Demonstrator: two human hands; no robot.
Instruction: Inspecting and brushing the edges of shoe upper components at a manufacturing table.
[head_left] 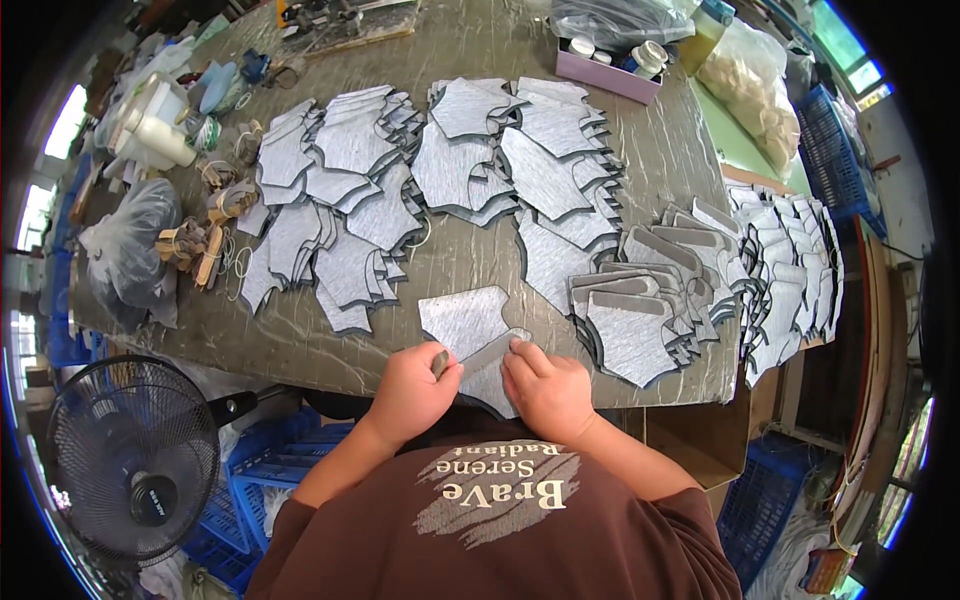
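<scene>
In front of me at the table's near edge lies a light grey cut piece (pixel 464 313) with a notched outline, possibly felt or leather. A darker grey strip (pixel 488 354) runs across it. My left hand (pixel 412 392) is closed on the strip's left end, thumb and curled fingers together. At the strip's other end, my right hand (pixel 548 388) pinches it against the piece, fingertips near the edge. Beyond my right hand, overlapping cut pieces (pixel 628 335) carry several loose grey strips (pixel 640 285) on top.
Rows of overlapping grey pieces (pixel 355 135) cover the middle of the table (pixel 450 250). More stacks (pixel 790 270) are at the right. A purple box (pixel 605 78) with small jars sits at the back. Clear plastic bags (pixel 130 245) and a white bottle (pixel 160 138) stand left, above a black fan (pixel 135 460).
</scene>
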